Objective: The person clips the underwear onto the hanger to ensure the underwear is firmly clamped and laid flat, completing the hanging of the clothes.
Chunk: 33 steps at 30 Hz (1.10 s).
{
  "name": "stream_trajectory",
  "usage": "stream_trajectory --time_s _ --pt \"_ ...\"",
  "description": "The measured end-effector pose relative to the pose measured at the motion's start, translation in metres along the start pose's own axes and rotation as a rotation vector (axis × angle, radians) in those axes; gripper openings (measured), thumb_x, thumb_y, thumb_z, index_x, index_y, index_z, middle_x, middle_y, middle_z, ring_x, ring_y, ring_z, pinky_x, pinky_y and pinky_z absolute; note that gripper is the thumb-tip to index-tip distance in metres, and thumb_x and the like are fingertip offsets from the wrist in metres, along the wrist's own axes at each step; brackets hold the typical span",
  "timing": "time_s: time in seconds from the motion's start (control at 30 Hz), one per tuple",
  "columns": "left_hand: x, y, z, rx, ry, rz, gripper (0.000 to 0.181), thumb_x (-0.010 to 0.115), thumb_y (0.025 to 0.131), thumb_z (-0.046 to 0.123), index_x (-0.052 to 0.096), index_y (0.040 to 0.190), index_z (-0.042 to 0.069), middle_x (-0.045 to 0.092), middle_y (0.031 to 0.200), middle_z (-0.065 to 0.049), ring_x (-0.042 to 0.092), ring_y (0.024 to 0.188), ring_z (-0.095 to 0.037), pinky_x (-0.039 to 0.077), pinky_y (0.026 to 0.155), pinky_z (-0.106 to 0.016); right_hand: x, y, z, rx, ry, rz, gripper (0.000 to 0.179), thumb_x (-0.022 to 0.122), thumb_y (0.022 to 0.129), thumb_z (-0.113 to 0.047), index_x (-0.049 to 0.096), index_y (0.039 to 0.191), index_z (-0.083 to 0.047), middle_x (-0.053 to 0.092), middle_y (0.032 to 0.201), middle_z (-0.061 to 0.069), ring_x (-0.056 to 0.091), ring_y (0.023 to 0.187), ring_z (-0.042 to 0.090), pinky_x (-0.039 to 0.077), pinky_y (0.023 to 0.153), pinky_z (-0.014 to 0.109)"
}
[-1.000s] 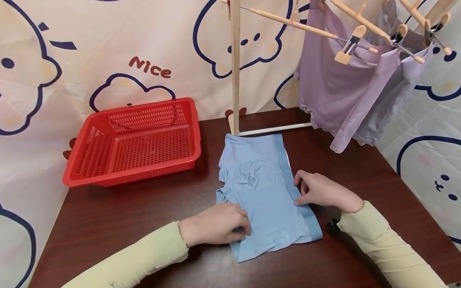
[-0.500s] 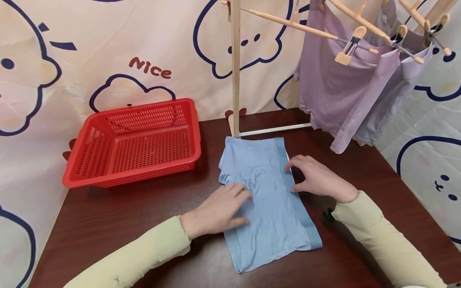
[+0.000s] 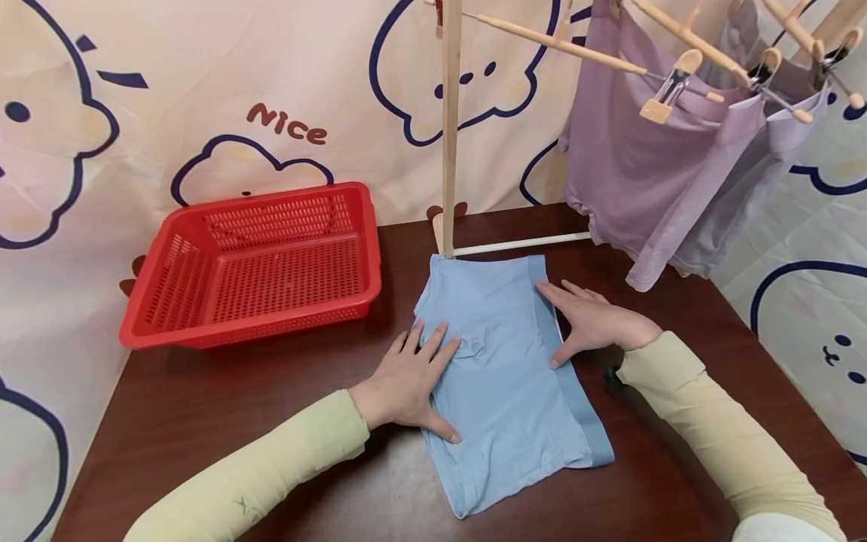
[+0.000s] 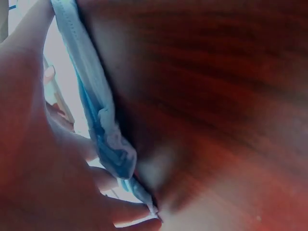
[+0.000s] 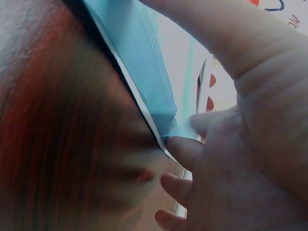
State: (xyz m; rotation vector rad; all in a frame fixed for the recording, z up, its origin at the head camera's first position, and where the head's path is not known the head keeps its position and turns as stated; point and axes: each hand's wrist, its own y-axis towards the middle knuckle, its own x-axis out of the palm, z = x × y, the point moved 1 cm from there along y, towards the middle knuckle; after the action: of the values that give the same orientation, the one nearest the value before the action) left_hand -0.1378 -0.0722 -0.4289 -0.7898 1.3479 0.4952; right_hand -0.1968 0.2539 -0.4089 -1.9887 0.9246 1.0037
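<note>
Light blue boxer briefs (image 3: 508, 399) lie spread on the dark wooden table, with the waistband (image 3: 576, 395) along their right side. My left hand (image 3: 409, 380) rests on their left edge with fingers spread, and a small fold of cloth shows by its fingertips. On the opposite side, my right hand (image 3: 596, 320) touches the waistband with thumb and forefinger apart. In the right wrist view the waistband (image 5: 144, 62) runs past the fingertips. The left wrist view shows the bunched fabric edge (image 4: 103, 115) beside the fingers.
A red plastic basket (image 3: 284, 278) stands at the back left. Behind the briefs rises the wooden post (image 3: 450, 135) of a rack with a white base bar (image 3: 521, 244). Purple garments (image 3: 650, 150) hang from clip hangers (image 3: 670, 86) at the upper right.
My left hand has moved up the left edge, its fingers going from curled to spread. The right hand has slid farther up the waistband and straightened. The briefs lie flatter.
</note>
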Motion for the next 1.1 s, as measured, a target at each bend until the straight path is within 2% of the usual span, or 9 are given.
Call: stream_trajectory --time_s 0.27,0.37,0.43,0.53,0.6,0.7,0.8,0.93,1.1 --pt "-0.005 -0.019 0.004 -0.051 0.106 -0.017 0.144 0.063 0.052 0.098 0.029 0.161 0.01 0.026 0.163 -0.02 0.028 0.143 -0.051 0.025 0.116 -0.054 0.008 0.008 -0.015 -0.025 -0.032 -0.039 0.126 0.094 0.067 -0.048 0.024 0.16 -0.001 0.015 0.166 0.021 0.001 0.15 0.048 0.01 0.112 0.07" --pt "-0.009 -0.024 0.005 -0.05 0.1 0.03 0.139 0.062 0.054 0.098 0.039 0.155 0.006 0.038 0.156 -0.022 0.038 0.138 -0.047 0.03 0.113 -0.053 0.009 0.01 -0.018 -0.034 -0.036 -0.032 0.124 0.094 0.067 -0.047 0.026 0.16 -0.001 0.017 0.165 0.021 0.003 0.15 0.048 0.011 0.112 0.07" --pt "-0.015 -0.019 0.003 -0.049 0.057 0.105 0.125 0.063 0.062 0.093 0.048 0.148 0.004 0.045 0.149 -0.021 0.045 0.132 -0.043 0.035 0.11 -0.053 0.007 0.013 -0.019 -0.04 -0.038 -0.001 0.122 0.094 0.066 -0.046 0.03 0.159 -0.001 0.02 0.164 0.023 0.005 0.149 0.048 0.012 0.112 0.07" --pt "-0.026 0.0 -0.008 -0.061 -0.034 0.215 0.095 0.065 0.082 0.076 0.052 0.144 0.004 0.047 0.146 -0.019 0.046 0.131 -0.038 0.036 0.109 -0.051 0.003 0.021 -0.018 -0.049 -0.034 0.061 0.114 0.095 0.067 -0.042 0.036 0.157 -0.002 0.023 0.163 0.024 0.007 0.149 0.047 0.015 0.111 0.071" --pt "-0.032 0.019 -0.018 -0.082 -0.075 0.23 0.079 0.065 0.093 0.058 0.047 0.148 0.005 0.041 0.153 -0.019 0.041 0.137 -0.037 0.032 0.112 -0.052 0.002 0.028 -0.017 -0.061 -0.03 0.079 0.108 0.095 0.069 -0.037 0.039 0.156 -0.004 0.023 0.163 0.025 0.007 0.15 0.047 0.016 0.11 0.071" --pt "-0.037 0.046 -0.033 -0.107 -0.119 0.166 0.076 0.063 0.098 0.047 0.037 0.156 0.003 0.032 0.161 -0.017 0.032 0.145 -0.036 0.025 0.117 -0.052 0.0 0.035 -0.015 -0.065 -0.028 0.048 0.104 0.093 0.072 -0.036 0.04 0.156 -0.007 0.021 0.164 0.024 0.005 0.15 0.047 0.014 0.111 0.071" --pt "-0.033 0.065 -0.043 -0.135 -0.168 0.063 0.091 0.065 0.094 0.054 0.028 0.159 0.002 0.027 0.163 -0.017 0.027 0.148 -0.036 0.022 0.118 -0.053 0.001 0.037 -0.013 -0.047 -0.041 0.005 0.103 0.091 0.073 -0.04 0.04 0.156 -0.009 0.02 0.164 0.023 0.003 0.15 0.048 0.012 0.112 0.07" --pt "-0.028 0.07 -0.046 -0.24 -0.147 -0.015 0.113 0.066 0.083 0.072 0.024 0.159 -0.002 0.027 0.162 -0.021 0.027 0.148 -0.036 0.026 0.116 -0.052 -0.002 0.032 -0.012 -0.009 -0.076 -0.011 0.104 0.09 0.073 -0.046 0.04 0.157 -0.01 0.021 0.164 0.022 0.006 0.149 0.05 0.013 0.112 0.069" --pt "-0.03 0.066 -0.042 -0.333 -0.049 -0.01 0.121 0.065 0.076 0.082 0.033 0.153 -0.005 0.039 0.154 -0.023 0.041 0.136 -0.04 0.033 0.11 -0.049 -0.007 0.028 -0.01 -0.003 -0.088 -0.014 0.103 0.089 0.074 -0.046 0.04 0.157 -0.008 0.021 0.164 0.024 0.01 0.148 0.05 0.015 0.111 0.068"
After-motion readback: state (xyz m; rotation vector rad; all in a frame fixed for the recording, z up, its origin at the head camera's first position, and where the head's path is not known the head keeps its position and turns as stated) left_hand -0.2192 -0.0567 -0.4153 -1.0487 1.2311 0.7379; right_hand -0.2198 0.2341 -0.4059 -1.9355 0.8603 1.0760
